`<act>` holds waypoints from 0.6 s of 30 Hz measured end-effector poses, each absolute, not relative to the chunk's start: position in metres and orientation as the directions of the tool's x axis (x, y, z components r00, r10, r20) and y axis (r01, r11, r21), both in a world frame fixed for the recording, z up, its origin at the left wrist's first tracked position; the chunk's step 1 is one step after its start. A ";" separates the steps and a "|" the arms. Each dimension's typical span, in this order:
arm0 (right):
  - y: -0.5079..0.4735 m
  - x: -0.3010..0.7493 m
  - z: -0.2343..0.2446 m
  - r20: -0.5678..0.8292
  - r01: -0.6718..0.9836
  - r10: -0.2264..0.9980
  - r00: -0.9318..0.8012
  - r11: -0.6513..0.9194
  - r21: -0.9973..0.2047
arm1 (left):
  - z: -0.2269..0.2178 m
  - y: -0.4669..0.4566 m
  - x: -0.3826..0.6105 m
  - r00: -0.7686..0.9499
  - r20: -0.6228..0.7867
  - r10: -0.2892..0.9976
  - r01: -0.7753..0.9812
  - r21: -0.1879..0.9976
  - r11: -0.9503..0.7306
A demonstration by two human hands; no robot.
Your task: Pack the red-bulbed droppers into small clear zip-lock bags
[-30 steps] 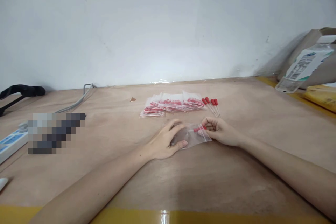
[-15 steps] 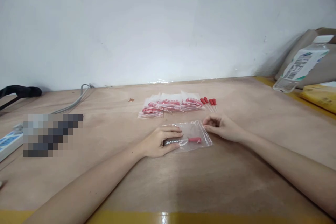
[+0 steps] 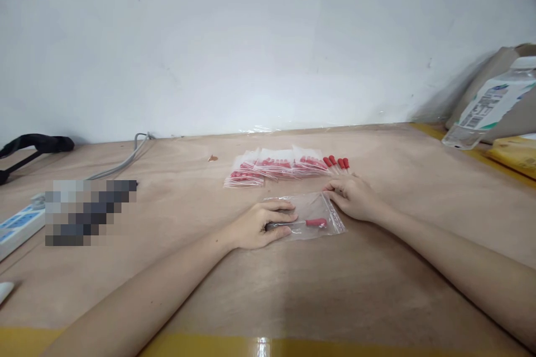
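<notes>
A small clear zip bag [image 3: 310,217] lies flat on the wooden table [image 3: 293,284] with one red-capped dropper [image 3: 315,223] inside it. My left hand [image 3: 259,224] rests on the bag's left end, fingers curled and pinching it. My right hand [image 3: 354,198] lies at the bag's upper right corner, fingers together and pressing on its sealing edge. Just behind my right hand lie several loose red-capped droppers [image 3: 337,164]. Left of them sits a row of filled bags [image 3: 272,167].
A white power strip [image 3: 19,228] and a grey cable [image 3: 121,163] lie at the left, next to a blurred-out patch. A black object [image 3: 33,145] sits at the far left by the wall. A plastic bottle [image 3: 486,106] and cardboard lean at the right.
The dropper went from my right fingers into the bag, which now lies flat. My right hand moved to the bag's top right corner. My left hand stayed on the bag's left end.
</notes>
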State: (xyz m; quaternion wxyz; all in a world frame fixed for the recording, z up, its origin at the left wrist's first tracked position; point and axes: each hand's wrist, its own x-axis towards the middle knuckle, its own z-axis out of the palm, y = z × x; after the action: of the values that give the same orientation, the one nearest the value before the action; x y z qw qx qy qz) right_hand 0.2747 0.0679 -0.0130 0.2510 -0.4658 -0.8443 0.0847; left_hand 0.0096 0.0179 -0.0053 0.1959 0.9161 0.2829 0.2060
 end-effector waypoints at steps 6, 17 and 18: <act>0.088 0.300 -0.004 0.297 0.777 0.943 -0.150 0.299 -0.554 | -0.005 0.019 0.009 0.749 0.265 0.607 0.451 0.465 -0.761; 0.151 0.295 0.014 -0.163 0.705 0.948 0.272 -0.312 -0.638 | -0.004 0.015 0.008 0.721 0.391 0.572 0.397 0.444 -0.803; 0.151 0.292 0.016 -0.194 0.641 0.942 0.274 -0.329 -0.693 | -0.004 0.015 0.009 0.726 0.379 0.574 0.398 0.449 -0.800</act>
State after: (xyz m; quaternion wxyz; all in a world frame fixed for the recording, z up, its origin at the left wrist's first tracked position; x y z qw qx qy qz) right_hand 0.2921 0.1509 0.0162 0.2503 -0.7579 -0.5223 0.3002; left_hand 0.0085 0.0155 -0.0038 0.1707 0.9131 0.2660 0.2575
